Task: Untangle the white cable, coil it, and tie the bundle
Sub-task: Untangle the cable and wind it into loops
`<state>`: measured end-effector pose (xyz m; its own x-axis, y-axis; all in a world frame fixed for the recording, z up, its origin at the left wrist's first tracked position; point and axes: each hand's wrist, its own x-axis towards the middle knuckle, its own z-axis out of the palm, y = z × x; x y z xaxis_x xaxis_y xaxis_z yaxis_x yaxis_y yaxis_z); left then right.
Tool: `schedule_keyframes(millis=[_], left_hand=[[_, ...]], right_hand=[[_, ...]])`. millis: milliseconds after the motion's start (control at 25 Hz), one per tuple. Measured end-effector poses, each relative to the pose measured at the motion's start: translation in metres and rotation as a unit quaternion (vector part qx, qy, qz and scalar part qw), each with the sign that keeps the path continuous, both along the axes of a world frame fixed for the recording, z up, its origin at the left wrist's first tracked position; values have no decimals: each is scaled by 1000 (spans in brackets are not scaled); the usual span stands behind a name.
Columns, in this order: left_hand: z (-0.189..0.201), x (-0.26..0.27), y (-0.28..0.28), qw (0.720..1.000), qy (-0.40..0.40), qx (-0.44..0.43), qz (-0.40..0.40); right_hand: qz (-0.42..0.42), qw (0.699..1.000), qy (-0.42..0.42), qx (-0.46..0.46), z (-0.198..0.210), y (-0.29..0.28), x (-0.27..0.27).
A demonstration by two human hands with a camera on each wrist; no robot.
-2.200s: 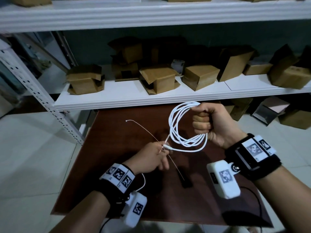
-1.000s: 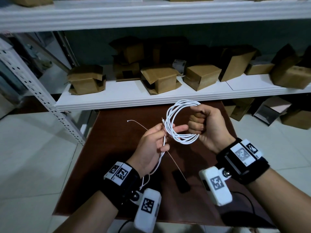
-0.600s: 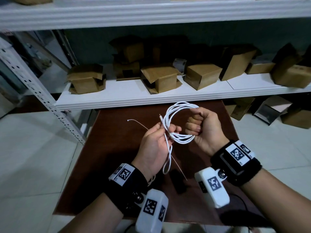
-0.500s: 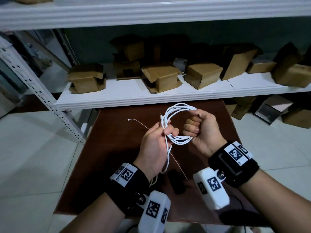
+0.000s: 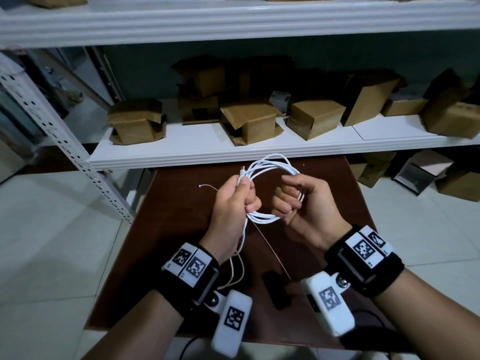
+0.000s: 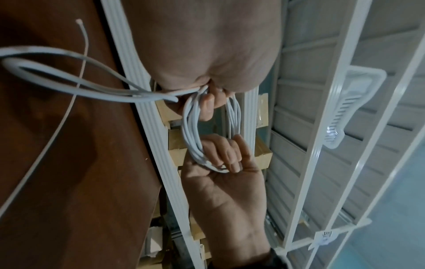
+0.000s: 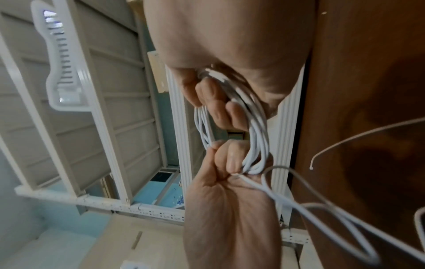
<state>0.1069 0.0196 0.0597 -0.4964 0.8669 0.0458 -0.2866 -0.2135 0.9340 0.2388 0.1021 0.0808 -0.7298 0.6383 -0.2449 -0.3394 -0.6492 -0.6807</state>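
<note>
Perforated white shelf upright (image 5: pixel 52 141) at far left, white shelf (image 5: pixel 181 149) running across behind with brown cardboard boxes (image 5: pixel 135 123) on it, no print readable on them; one small white box (image 5: pixel 280 100) among them carries dark print, too small to read. Brown tabletop (image 5: pixel 161 229) below the hands. Thin white tie (image 5: pixel 207 187) lies on the tabletop, one tip just left of the left hand, running under the hands toward the near side. Left hand (image 5: pixel 231 206) closed around the left side of the coiled white cable (image 5: pixel 270 165), thumb pressed on the strands on top, a plug end poking up just above the thumb; loose tail of the cable hangs from this hand down past the left wrist. Left wristband (image 5: pixel 192 266) and its white camera block (image 5: pixel 232 320) show black-and-white square marker tags, no letters. Small black object (image 5: pixel 276 289) on the tabletop between the wrists, identity unclear. Coil held up in the air above the tabletop, between both hands, several loops. Right hand (image 5: pixel 301 203) fisted on the right side of the coil, fingers curled over the strands. Right wristband (image 5: pixel 363 255) and camera block (image 5: pixel 328 300) carry the same kind of marker tags. More boxes (image 5: pixel 415 175) on the floor at far right, no text legible.
</note>
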Motion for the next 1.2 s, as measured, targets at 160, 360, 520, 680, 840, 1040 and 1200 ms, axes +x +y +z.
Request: schedule_keyframes(millis=[160, 360, 520, 680, 840, 1040, 1200], left_hand=[[3, -5, -6, 990, 130, -27, -39], [-4, -7, -7, 974, 186, -47, -118], [-5, -14, -6, 962, 226, -67, -140], [-13, -17, -6, 943, 294, -101, -120], [-4, -7, -5, 976, 162, -69, -131], [10, -14, -12, 981, 62, -33, -182], [16, -18, -18, 974, 32, -25, -224]], right_hand=[[52, 985, -115, 114, 10, 2, 6], [121, 929, -252, 244, 11, 10, 18], [174, 904, -262, 291, 16, 17, 25], [156, 909, -259, 286, 16, 10, 21], [79, 944, -262, 184, 8, 2, 5], [48, 976, -173, 121, 5, 4, -5], [79, 975, -165, 125, 15, 7, 1]])
